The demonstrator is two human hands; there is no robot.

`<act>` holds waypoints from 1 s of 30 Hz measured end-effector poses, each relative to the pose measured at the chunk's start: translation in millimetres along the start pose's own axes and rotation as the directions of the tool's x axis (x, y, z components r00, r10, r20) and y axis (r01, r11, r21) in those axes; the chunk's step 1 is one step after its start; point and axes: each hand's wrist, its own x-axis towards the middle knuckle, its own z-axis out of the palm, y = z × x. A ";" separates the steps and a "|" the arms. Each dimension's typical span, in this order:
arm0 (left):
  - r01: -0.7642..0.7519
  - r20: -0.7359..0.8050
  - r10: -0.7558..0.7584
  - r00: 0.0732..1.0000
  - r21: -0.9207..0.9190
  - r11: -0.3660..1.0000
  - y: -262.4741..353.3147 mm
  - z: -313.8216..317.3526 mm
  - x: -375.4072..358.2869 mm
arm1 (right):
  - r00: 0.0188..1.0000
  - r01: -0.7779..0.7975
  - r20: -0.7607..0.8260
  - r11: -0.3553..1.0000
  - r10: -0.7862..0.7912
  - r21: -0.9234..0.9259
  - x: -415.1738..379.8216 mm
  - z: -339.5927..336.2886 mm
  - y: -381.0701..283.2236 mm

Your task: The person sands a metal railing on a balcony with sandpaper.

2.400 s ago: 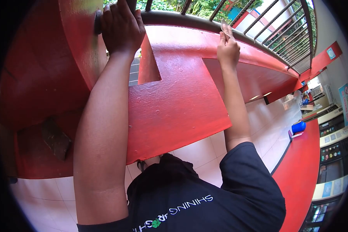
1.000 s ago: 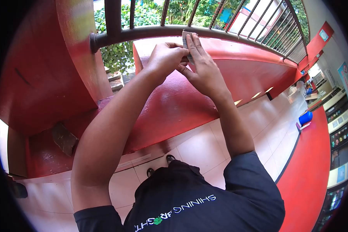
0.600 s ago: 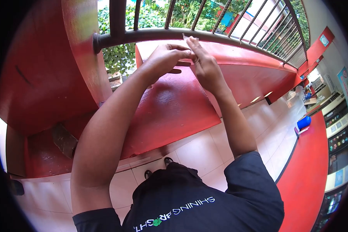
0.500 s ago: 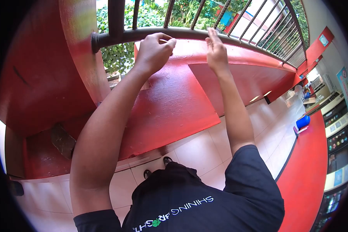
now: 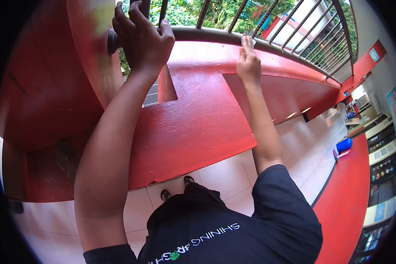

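My left hand [image 5: 144,44] is raised in front of the corner of the metal railing, its fingers apart and bent over the thick upright post. It covers the left part of the bottom rail [image 5: 198,35]. Further right, my right hand [image 5: 249,66] presses a small white piece of what looks like cloth or tissue [image 5: 249,40] against that same rail. Its fingers point up, held close together, and most of the white piece is hidden beneath them. Under the rail runs a glossy red ledge [image 5: 207,53].
A red bench-like slab [image 5: 189,132] lies between me and the railing, with a square opening at its left. To the left rises a red pillar [image 5: 48,79]. Tiled floor [image 5: 220,171] stretches right towards a blue container [image 5: 344,145] on a red surface. Greenery grows behind the bars.
My left hand has moved up and left to the railing corner, its fingers spreading. My right hand has come against the rail, and white material now shows at its fingertips.
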 end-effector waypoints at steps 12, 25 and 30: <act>-0.147 0.118 0.129 0.984 0.156 0.977 -35.7 23.1 -30.8 | 0.939 0.271 0.195 0.959 -0.282 0.082 18.4 -3.7 -53.6; -0.174 0.140 0.149 0.979 0.182 0.968 -39.9 20.2 -32.5 | 0.964 0.124 0.242 0.992 -0.112 -0.037 24.1 9.7 -74.8; -0.175 0.133 0.152 0.979 0.183 0.967 -38.5 17.4 -30.9 | 0.961 0.121 0.256 0.992 -0.110 -0.030 22.5 4.5 -74.3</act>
